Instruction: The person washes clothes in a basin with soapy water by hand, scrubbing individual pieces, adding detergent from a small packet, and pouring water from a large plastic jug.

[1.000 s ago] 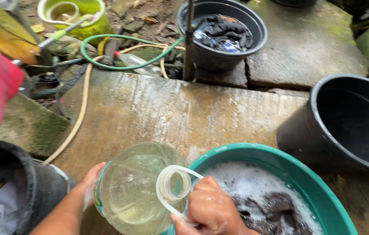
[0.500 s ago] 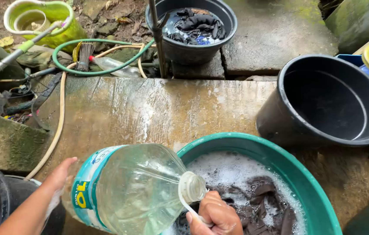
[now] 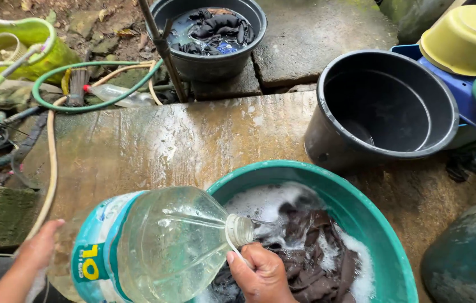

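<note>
A large clear plastic water jug [image 3: 153,247] with a teal label lies tipped on its side, its neck over a green basin [image 3: 355,207]. Water runs out of the neck into the basin. The basin holds soapy water and dark brown cloth [image 3: 311,258]. My right hand [image 3: 257,275] grips the jug's white handle just under the neck. My left hand [image 3: 38,247] presses against the jug's bottom end at the lower left, partly hidden behind it.
An empty black bucket [image 3: 383,106] stands right of the wet stone slab [image 3: 193,140]. A black tub with dark clothes [image 3: 210,33] sits at the back. A green hose [image 3: 89,84], a green bucket [image 3: 16,42] and a yellow bowl [image 3: 465,36] lie around.
The jug has tipped further down toward the basin and water now pours from its neck. The view has shifted right, bringing the yellow bowl into sight.
</note>
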